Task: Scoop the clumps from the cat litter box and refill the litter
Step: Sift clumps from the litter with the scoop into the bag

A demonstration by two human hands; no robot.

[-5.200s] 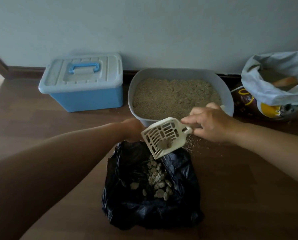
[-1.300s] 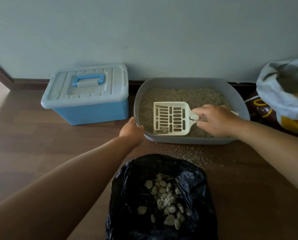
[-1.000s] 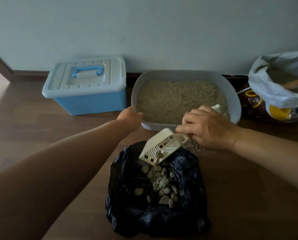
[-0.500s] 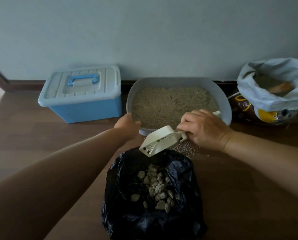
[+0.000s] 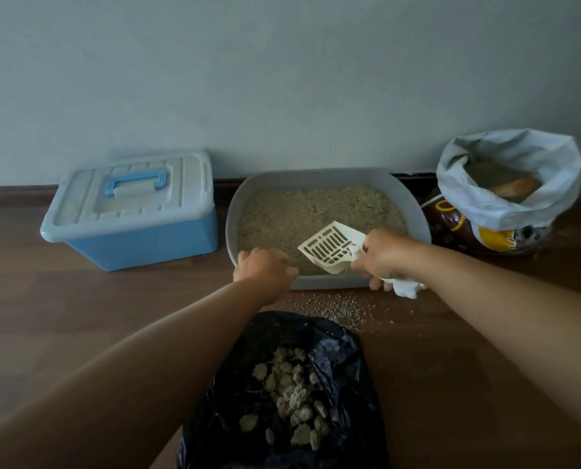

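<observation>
A grey litter box [image 5: 414, 211] full of tan litter [image 5: 316, 208] stands against the wall. My right hand [image 5: 385, 255] grips the handle of a cream slotted scoop [image 5: 331, 247], whose head lies over the litter near the box's front edge. My left hand [image 5: 263, 265] holds the front left rim of the box. In front of me an open black bag [image 5: 336, 346] holds several grey-green clumps [image 5: 292, 397]. At the right an open white-lined litter sack [image 5: 525, 198] shows litter inside.
A blue storage bin with a pale lid [image 5: 130, 208] sits left of the litter box. Loose litter grains [image 5: 336, 306] are scattered on the wooden floor between box and bag. The wall runs close behind everything.
My right hand has lifted the scoop from over the black bag back into the litter box. The left hand stays on the box rim. The view has tilted up slightly.
</observation>
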